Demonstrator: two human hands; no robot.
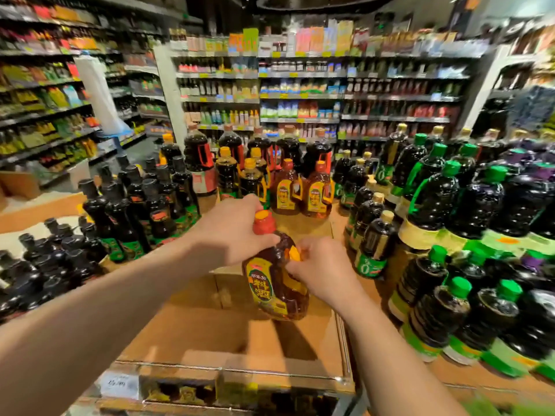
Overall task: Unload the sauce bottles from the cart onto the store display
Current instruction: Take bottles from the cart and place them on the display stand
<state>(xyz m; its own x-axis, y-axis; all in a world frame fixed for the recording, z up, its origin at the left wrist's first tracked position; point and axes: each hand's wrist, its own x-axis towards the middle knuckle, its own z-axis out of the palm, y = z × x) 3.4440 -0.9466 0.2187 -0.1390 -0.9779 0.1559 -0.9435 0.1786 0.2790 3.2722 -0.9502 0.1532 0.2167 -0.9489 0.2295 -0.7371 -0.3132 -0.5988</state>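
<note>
Both hands gripped one bottle (pixel 276 280) over bare cardboard (pixel 210 331): left hand (pixel 234 232) at its neck, right hand (pixel 324 270) on its handle, rows of bottles crowding either side.

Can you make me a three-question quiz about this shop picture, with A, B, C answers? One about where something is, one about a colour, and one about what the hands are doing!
1. Where is the held bottle?
A. Over the brown cardboard display top
B. On a wall shelf
C. On the floor

2. What colour are the caps on the dark bottles at the right?
A. Blue
B. Green
C. White

3. What are the hands doing?
A. Both hang free
B. Only one touches the bottle
C. Both hold the bottle

Answers:
1 A: brown cardboard lies under it.
2 B: the green caps show clearly.
3 C: the left hand grips the neck, and the right hand has its fingers at the handle.
</note>
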